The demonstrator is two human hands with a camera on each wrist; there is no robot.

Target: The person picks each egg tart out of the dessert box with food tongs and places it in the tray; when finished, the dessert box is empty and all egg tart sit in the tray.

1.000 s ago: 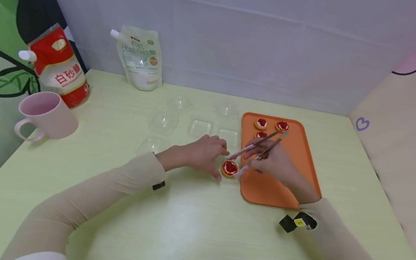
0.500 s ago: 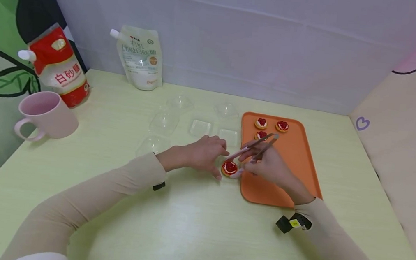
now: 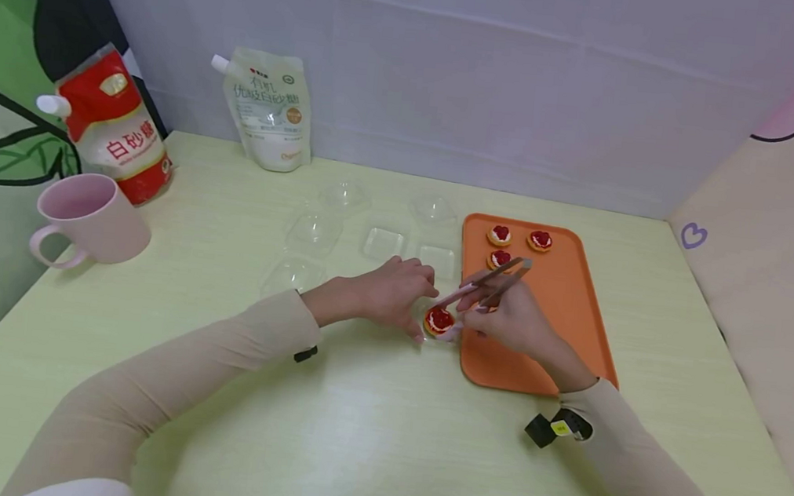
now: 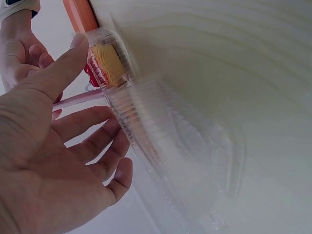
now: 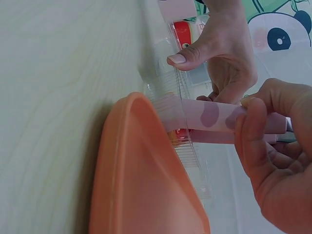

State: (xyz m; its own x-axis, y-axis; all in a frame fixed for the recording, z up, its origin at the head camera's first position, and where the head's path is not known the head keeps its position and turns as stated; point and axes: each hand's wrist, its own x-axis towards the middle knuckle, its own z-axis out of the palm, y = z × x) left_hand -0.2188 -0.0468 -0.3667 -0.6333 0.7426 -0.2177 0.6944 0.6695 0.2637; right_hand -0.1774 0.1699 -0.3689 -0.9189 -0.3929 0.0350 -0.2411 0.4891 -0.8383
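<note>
My right hand [image 3: 504, 314] grips pink tongs [image 3: 507, 272] with a metal bend at their back end. The tong tips stand on either side of a small tart [image 3: 438, 322] topped with white cream and red berries. It sits in the nearest right compartment of a clear plastic container [image 4: 185, 141]; its yellow crust [image 4: 109, 63] shows through the wall in the left wrist view. With thumb and fingers spread, my left hand [image 3: 393, 291] rests at the rim of that compartment. In the right wrist view, the orange tray partly hides the tong tips.
An orange tray [image 3: 536, 362] with several tarts [image 3: 540, 240] lies right of the container. Its domed lid half [image 3: 313, 234] stands open at the left. A pink mug [image 3: 98, 222], a red sugar pouch [image 3: 120, 125] and a pale sugar pouch [image 3: 270, 115] stand farther left.
My right hand has moved slightly left and the tong tips have drawn in closer around the tart. My left hand has stayed in place.
</note>
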